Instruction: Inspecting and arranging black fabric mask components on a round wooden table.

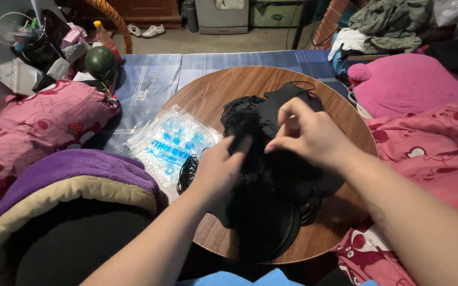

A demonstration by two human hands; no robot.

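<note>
A heap of black masks (271,180) is piled on the round wooden counter (213,92), and both hands are closed on masks at the top of it. The left hand (219,165) is curled with its fingers gripping dark fabric near the heap's middle, while the right hand (306,135) is pinched shut on a mask's edge just beside it, a thin ear loop being seen above the fingers. A clear plastic bag (170,143) with blue print is laid flat on the counter, left of the heap, touching a loose bundle of black loops.
</note>
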